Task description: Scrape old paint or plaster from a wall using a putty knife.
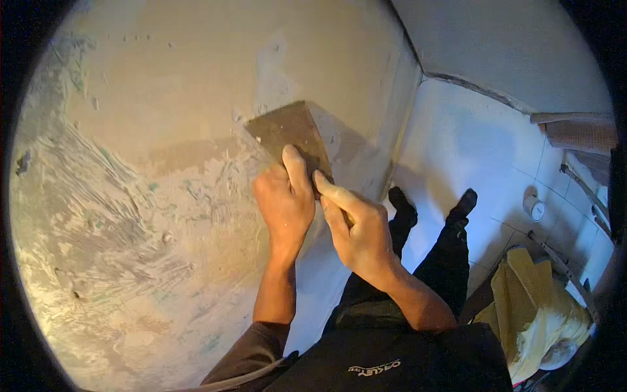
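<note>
My left hand (286, 201) and my right hand (355, 220) both grip a broad, flat scraper blade (289, 130) near its lower end. A finger of my left hand lies extended along its face. The scraper is tilted close against a patchy, partly scraped wall (196, 98), and its shadow falls to the right. Whether its edge touches the wall I cannot tell. Rough streaks and greenish marks cover the wall's left and lower parts, while its upper part looks smoother and tan.
Below me is a pale tiled floor (470, 132), on which a round can (534, 208) stands to the right of my feet. A yellowish sack (526, 299) and metal bars (558, 264) lie at the lower right. Another wall (499, 44) meets this one at a corner.
</note>
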